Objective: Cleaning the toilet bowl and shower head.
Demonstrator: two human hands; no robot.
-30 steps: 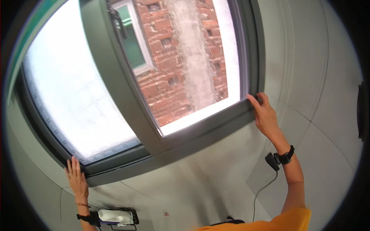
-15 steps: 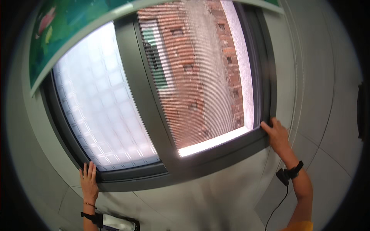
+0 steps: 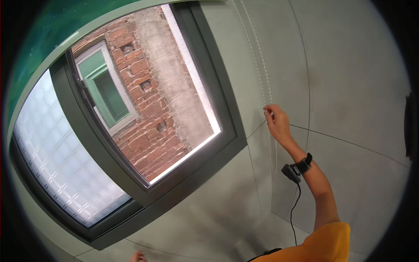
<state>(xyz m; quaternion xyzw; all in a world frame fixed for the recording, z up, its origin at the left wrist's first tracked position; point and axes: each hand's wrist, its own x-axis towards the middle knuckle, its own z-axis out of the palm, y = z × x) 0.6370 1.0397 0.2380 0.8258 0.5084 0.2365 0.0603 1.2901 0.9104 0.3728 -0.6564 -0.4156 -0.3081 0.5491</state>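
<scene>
My right hand is raised to the beaded blind chain that hangs in two strands beside the window. Its thumb and fingers are pinched together on the chain, and the strands run on below the hand. Only a small part of my left hand shows at the lower edge, so its fingers cannot be made out. Above the window hangs a green printed roller blind with a pale bottom bar. The dark grey window frame lies to the left of my right hand.
The left pane is patterned, frosted glass. Through the right side, a mesh screen shows a brick wall and a green-tinted window outside. Grey tiled wall surrounds the frame. A cable hangs from my right wrist strap.
My right hand has left the window frame's lower right corner and moved to the chain. My left hand has left the frame's lower left corner and dropped. The view has swung right.
</scene>
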